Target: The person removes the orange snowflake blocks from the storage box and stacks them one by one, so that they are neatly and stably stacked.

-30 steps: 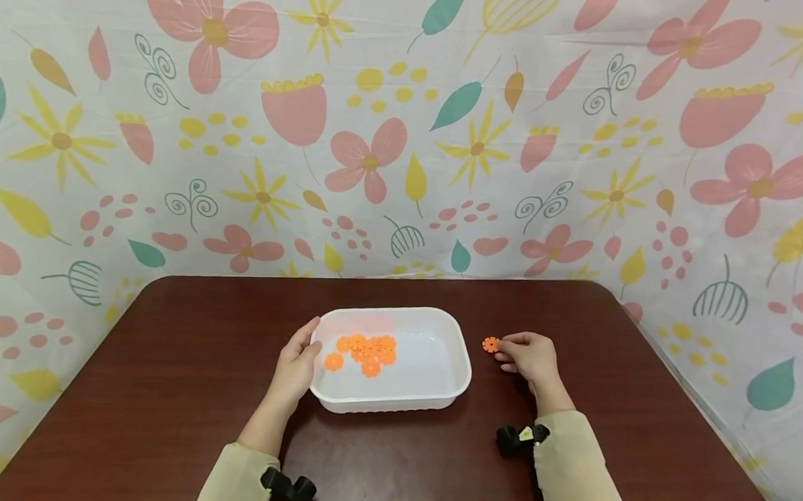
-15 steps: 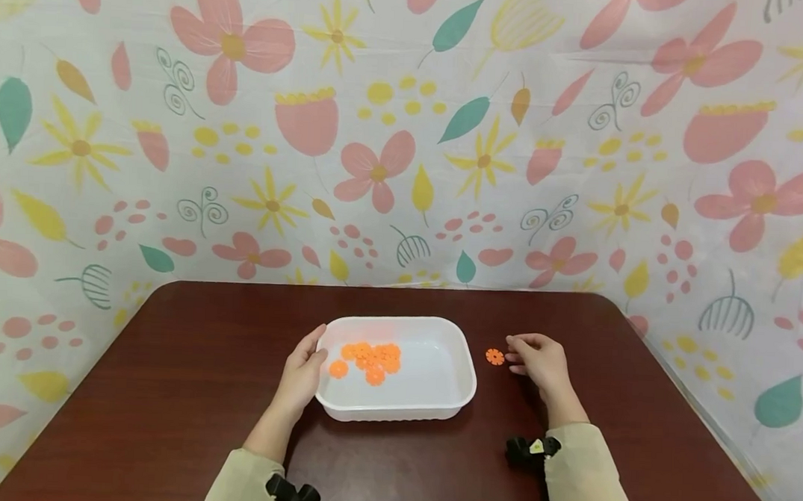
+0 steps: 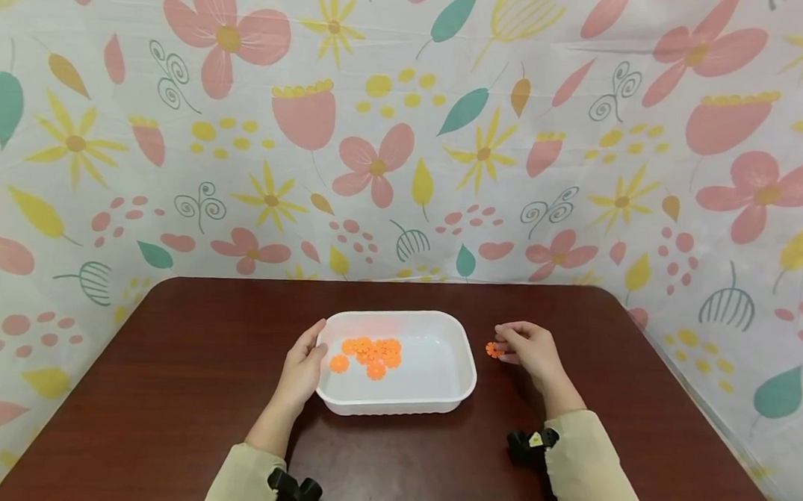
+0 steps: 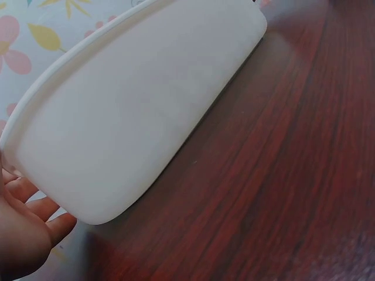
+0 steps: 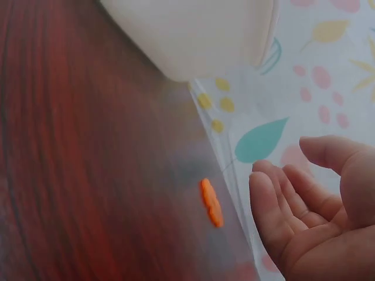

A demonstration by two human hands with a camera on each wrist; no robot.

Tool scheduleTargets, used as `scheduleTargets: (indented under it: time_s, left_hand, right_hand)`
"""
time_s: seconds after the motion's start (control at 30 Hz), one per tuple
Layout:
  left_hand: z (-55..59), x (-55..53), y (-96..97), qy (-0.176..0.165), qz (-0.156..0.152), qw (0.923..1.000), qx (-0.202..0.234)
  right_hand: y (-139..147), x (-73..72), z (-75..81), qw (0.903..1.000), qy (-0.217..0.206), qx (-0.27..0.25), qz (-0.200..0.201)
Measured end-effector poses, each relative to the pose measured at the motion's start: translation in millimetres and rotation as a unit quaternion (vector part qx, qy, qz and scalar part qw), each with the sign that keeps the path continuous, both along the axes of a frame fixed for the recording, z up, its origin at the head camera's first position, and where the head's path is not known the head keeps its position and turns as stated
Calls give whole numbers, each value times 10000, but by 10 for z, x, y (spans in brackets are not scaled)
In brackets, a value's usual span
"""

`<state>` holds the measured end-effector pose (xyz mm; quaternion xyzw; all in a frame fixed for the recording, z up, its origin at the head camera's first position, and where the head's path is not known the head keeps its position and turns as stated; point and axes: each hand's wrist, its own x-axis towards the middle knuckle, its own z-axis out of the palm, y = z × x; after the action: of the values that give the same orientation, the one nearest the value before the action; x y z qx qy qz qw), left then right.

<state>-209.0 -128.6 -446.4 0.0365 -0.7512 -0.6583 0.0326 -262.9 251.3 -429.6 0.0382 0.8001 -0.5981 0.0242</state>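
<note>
A shallow white plastic tray stands on the table, and my left hand grips its left end, thumb over the rim. In the left wrist view, the fingers of that hand reach along the outside of the tray's wall. Several orange flower-shaped plastic discs lie inside, mostly in the left half. One more orange disc lies on the table to the right of the tray. Beside it is my right hand, whose fingertips overlap the disc in the head view; the right wrist view shows thumb and fingers apart, holding nothing.
The dark red-brown wooden table has rounded far corners. Behind it hangs a white cloth printed with flowers and leaves. A black wrist camera sits at the right sleeve, another black camera at the left.
One second ago my right fingertips were at the disc's edge; they drew off to the right, and now they overlap it again. My left hand stays on the tray. The head view shifted slightly.
</note>
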Motion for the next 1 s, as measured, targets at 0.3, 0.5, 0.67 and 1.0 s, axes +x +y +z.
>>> scheduleTargets:
  time_s: [0.3, 0.5, 0.67, 1.0]
  left_hand:
    - [-29, -19, -14, -26, 36, 10000, 19]
    - [-40, -29, -12, 23, 46, 10000, 53]
    - [-25, -18, -13, 35, 77, 9999, 79]
    - [-19, -16, -2, 123, 124, 9998, 90]
  right_hand:
    - [-161, -19, 183, 9990, 224, -177, 348]
    - [-284, -18, 289, 9978, 402, -103, 512]
    - [-403, -13, 380, 9963, 507, -94, 690]
    - [-648, -2, 487, 9937, 543, 8, 984]
